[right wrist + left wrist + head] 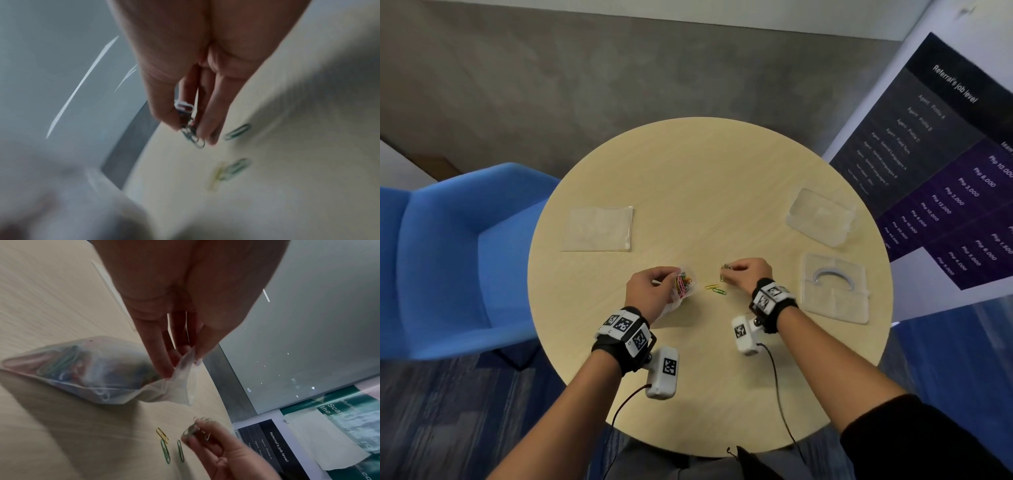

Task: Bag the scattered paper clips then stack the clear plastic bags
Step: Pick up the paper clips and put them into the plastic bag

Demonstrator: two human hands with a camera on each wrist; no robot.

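My left hand (pixel 654 287) pinches the open mouth of a clear plastic bag (pixel 88 369) that lies on the round table and holds several coloured paper clips (pixel 683 282). My right hand (pixel 746 270) pinches a small bunch of paper clips (pixel 188 128) just above the tabletop, a short way right of the bag. Three loose clips, one yellow (pixel 162 434) and two green (pixel 165 451), lie on the table between my hands. A flat clear bag (pixel 599 228) lies at the table's left.
The round wooden table (pixel 705 164) carries a clear plastic box (pixel 822 216) and its clear lid (pixel 835 291) on the right. A blue chair (pixel 458 246) stands left of the table. A dark poster (pixel 945 164) hangs at the right.
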